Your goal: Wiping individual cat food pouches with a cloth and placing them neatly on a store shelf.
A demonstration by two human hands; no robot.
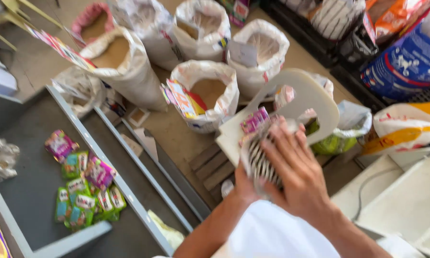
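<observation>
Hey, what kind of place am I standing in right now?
Most likely a small grocery or dry-goods shop. Open white sacks of grain stand on the floor, colourful small sachets lie on a grey metal shelf, and both hands hold a stack of packets.

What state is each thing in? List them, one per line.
Grain sacks: open, tops rolled down, partly filled.
Grey shelf: holds a loose pile.
Small packets: lying jumbled.
Sachet bundle: gripped.
Right hand: closed over it.
Left hand: mostly hidden beneath.
</observation>
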